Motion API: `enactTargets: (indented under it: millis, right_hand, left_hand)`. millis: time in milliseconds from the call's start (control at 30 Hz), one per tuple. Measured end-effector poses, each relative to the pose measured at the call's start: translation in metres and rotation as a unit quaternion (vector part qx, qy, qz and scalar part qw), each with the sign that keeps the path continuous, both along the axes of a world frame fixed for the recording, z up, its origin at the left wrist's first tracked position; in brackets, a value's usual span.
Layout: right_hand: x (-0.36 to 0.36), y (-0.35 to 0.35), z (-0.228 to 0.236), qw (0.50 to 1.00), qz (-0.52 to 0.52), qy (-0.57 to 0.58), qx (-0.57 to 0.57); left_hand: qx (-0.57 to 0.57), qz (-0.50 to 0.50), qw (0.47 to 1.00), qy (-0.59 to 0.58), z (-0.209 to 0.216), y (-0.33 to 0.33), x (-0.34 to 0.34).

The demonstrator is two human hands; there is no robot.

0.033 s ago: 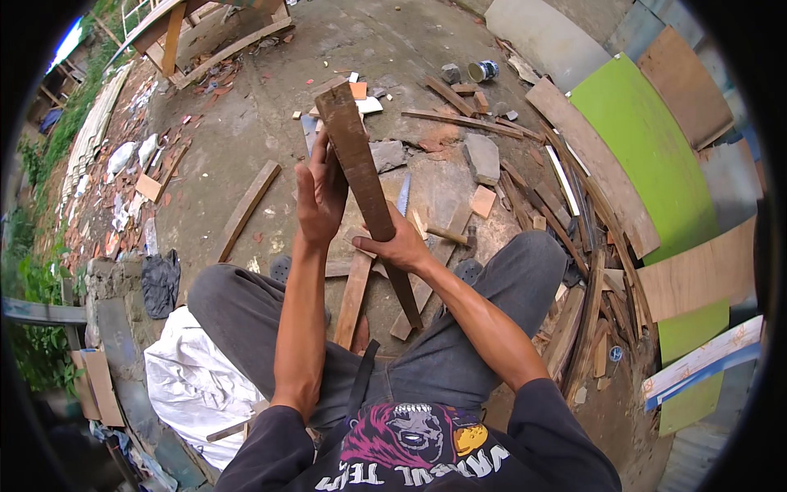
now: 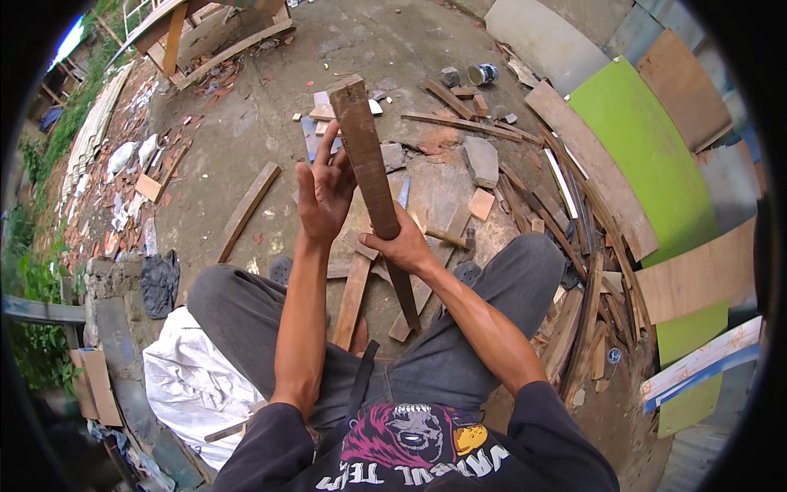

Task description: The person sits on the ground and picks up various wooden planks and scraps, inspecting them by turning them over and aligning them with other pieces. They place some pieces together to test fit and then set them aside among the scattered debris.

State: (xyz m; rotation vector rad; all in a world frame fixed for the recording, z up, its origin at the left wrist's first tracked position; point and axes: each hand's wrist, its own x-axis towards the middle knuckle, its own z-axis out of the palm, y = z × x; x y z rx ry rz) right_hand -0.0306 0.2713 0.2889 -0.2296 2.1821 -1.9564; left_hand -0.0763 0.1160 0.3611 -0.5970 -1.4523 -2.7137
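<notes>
A brown length of lumber [image 2: 366, 152] stands tilted in front of me, its far end raised and its near end between my legs. My right hand [image 2: 403, 244] is wrapped round its lower middle, thumb across the upper face. Beside its upper left edge my left hand [image 2: 325, 197] is open, fingers spread; some fingertips pass close to or behind the wood, so contact is unclear. Beyond the right hand lies a hammer [image 2: 447, 239] with a wooden handle. A saw blade [image 2: 404, 192] shows just right of the lumber. Under the hands rests another wooden piece [image 2: 353, 297].
Grey stone blocks [image 2: 481, 161] and loose wood strips [image 2: 459, 122] lie ahead to the right. A lone board [image 2: 249, 211] is on the ground at left. Scrap lumber [image 2: 584, 328] and green panels [image 2: 648, 156] line the right side. A white sack [image 2: 193, 373] sits by my left leg.
My left hand's fingers have spread and eased back from the lumber. The lumber's raised end has shifted slightly right, with my right hand still round it.
</notes>
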Motion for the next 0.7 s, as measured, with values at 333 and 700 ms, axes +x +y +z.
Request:
enactTargets:
  millis: [333,700]
  right_hand:
    - [-0.024,0.127,0.068,0.946,-0.185,0.096,-0.25]
    - [0.02,0.262,0.059,0.814,-0.376,0.175,-0.408]
  left_hand:
    - [-0.215,0.08,0.834,-0.501,-0.2,-0.055,-0.004]
    - [-0.17,-0.081,0.823,-0.536,-0.208,-0.004,0.019]
